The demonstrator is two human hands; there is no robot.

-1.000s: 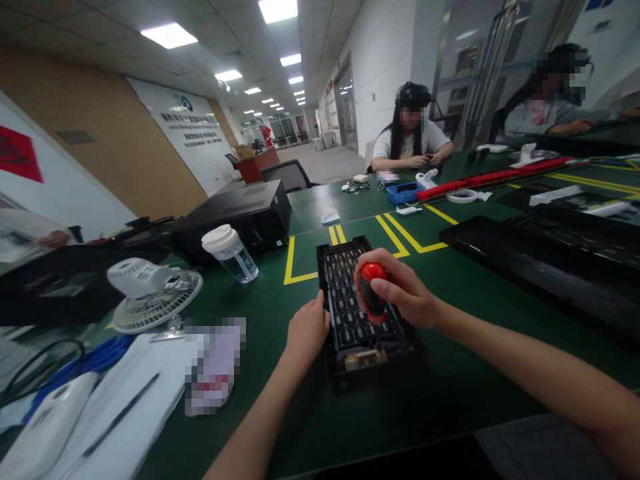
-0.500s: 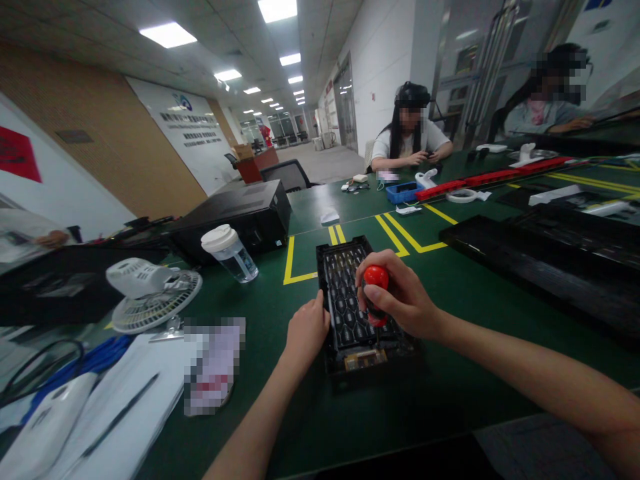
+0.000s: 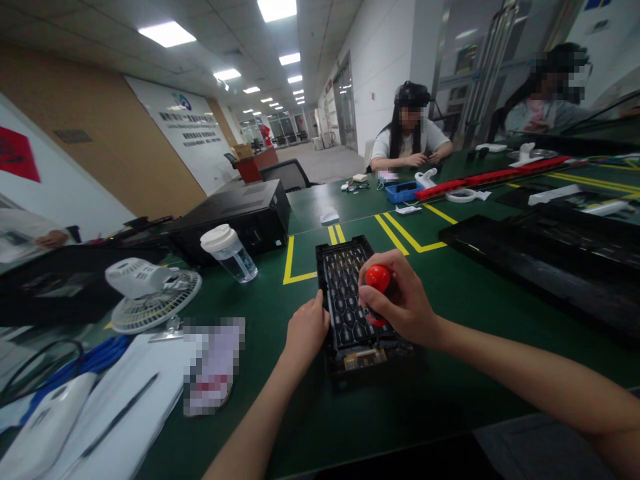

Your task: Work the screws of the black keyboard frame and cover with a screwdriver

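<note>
A black rectangular case (image 3: 349, 303) lies on the green table in front of me, with rows of dark honeycomb-like cells inside and a small brownish circuit board (image 3: 361, 359) at its near end. My right hand (image 3: 405, 300) is wrapped round the red-and-black handle of a screwdriver (image 3: 378, 278), held upright over the near right part of the case. Its tip is hard to make out near the circuit board. Along the case's left wall, my left hand (image 3: 307, 327) grips the edge, thumb side up, its other fingertips hidden.
To the left are a clear cup with a white lid (image 3: 230, 252), a white fan (image 3: 155, 293), papers with a pen (image 3: 120, 413) and a large black box (image 3: 235, 213). Black panels (image 3: 500, 267) lie at right. Across the table sits a person (image 3: 410, 133) near a blue tray (image 3: 403, 192).
My right hand has shifted and turned very slightly with the screwdriver, the handle's red top moving a little to the right. My left hand and the case stay put.
</note>
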